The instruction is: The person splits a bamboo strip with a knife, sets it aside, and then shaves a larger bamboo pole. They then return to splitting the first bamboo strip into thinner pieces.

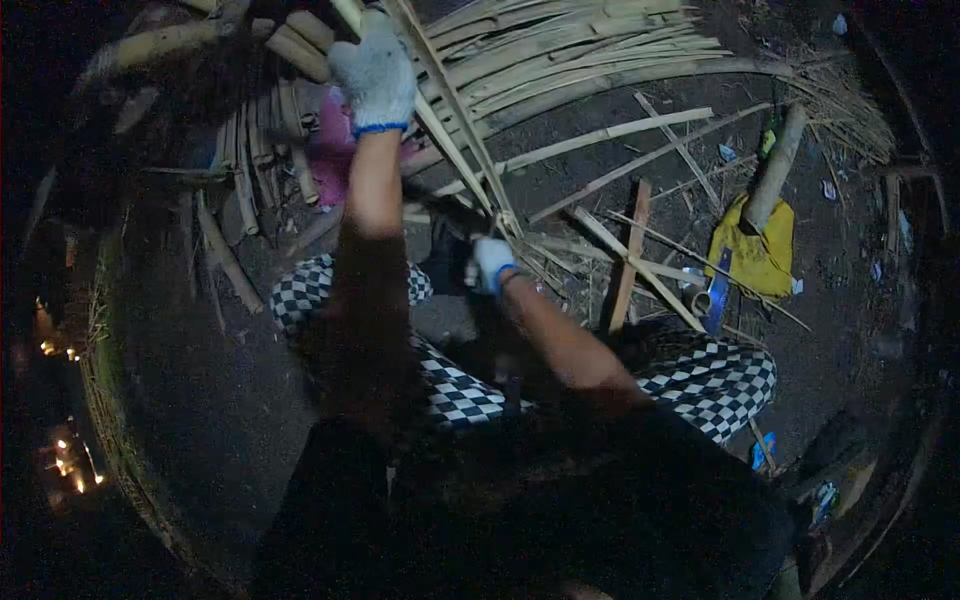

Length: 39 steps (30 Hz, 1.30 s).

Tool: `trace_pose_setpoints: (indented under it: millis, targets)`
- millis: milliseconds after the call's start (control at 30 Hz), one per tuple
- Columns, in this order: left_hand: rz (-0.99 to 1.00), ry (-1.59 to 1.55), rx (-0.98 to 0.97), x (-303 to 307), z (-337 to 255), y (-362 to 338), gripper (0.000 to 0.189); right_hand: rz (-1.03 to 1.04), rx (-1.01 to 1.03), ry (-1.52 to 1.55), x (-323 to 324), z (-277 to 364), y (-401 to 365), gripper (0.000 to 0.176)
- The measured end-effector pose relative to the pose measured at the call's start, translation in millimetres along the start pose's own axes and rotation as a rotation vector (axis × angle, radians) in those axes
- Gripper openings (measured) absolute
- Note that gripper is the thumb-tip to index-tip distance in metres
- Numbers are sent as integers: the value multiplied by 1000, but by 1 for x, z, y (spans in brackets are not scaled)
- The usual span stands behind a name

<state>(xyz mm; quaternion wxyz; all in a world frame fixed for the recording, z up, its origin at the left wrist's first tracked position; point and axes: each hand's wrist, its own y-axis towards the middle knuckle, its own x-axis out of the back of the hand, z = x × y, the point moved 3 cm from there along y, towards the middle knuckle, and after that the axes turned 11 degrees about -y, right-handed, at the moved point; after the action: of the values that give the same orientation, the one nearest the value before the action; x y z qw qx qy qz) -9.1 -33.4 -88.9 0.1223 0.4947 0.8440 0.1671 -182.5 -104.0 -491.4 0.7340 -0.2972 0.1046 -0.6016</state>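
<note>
My left hand, in a white knit glove with a blue cuff, is closed around a long split bamboo strip at the top of the view. A second half of bamboo runs beside it, and the two pieces meet near a node. Just below that node is my right hand, also gloved, with its fingers curled. What it grips is lost in the dark. My legs, in black-and-white checkered trousers, are folded under my arms.
Split bamboo slats lie in a pile at the back. Bamboo lengths are at the left, near a pink cloth. On the right are crossed strips, a yellow sack, a bamboo pole and a blue object.
</note>
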Motion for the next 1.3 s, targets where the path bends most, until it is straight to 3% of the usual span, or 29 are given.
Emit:
trace_pose_setpoints:
  millis: [33, 100, 133, 200, 233, 267, 367, 500, 567, 667, 700, 767, 833, 967, 1000, 1067, 1133, 1200, 1233, 1267, 1300]
  targets:
    - [6, -9, -10, 0, -4, 3, 30, 214, -105, -45, 50, 49, -44, 26]
    - [93, -557, 158, -2, 7, 5, 30, 231, 165, -815, 92, 54, -35, 23]
    - [-23, -444, 108, -6, 10, 5, 28, 218, 169, -829, 103, 59, -39, 23]
    - [51, -487, 148, -11, 12, 5, 31, 100, 464, -1351, 119, 76, -48, 19]
    - [126, -510, 196, -13, 13, 5, 33, 91, 466, -1364, 126, 83, -48, 19]
    - [99, -270, 159, -15, 10, 6, 33, 112, 482, -1331, 134, 92, -48, 19]
    - [250, -404, 201, -14, 4, 3, 28, 150, 480, -1506, 162, 84, -28, 18]
    - [254, -553, 293, 0, -17, -4, 26, -186, 209, -1343, 196, 59, -36, 28]
    - [276, -545, 287, 7, -19, -2, 26, -162, 320, -1345, 212, -22, 22, 29]
    - [315, -506, 292, 13, -29, -7, 27, 136, 314, -1471, 212, 102, -116, 34]
    - [334, -485, 279, 15, -33, -10, 27, 143, 310, -1478, 208, 109, -124, 34]
    - [361, -464, 338, 20, -43, -13, 29, 52, 246, -1246, 199, 116, -129, 37]
    - [455, -508, 268, 24, -74, -21, 31, -141, 288, -888, 181, 116, -125, 41]
    - [568, -636, 184, 39, -129, -34, 32, -290, 407, -696, 152, 179, -163, 46]
    - [673, -628, 49, 44, -135, -31, 33, -282, 410, -697, 149, 175, -160, 46]
    - [695, -635, -5, 53, -158, -24, 34, -282, 482, -752, 139, 159, -136, 43]
    - [706, -769, -11, 68, -179, -12, 33, -46, 390, -1207, 135, 69, -66, 42]
    - [634, -839, -69, 109, -200, 39, 34, -32, 232, -1028, 149, -52, -25, 34]
    - [567, -789, -158, 127, -224, 59, 35, -53, 246, -1027, 158, -55, -25, 34]
    - [567, -795, -176, 133, -239, 70, 35, -7, 119, -1063, 168, -62, -24, 35]
    - [398, -756, -179, 148, -267, 63, 38, 50, -20, -1089, 170, -78, -32, 37]
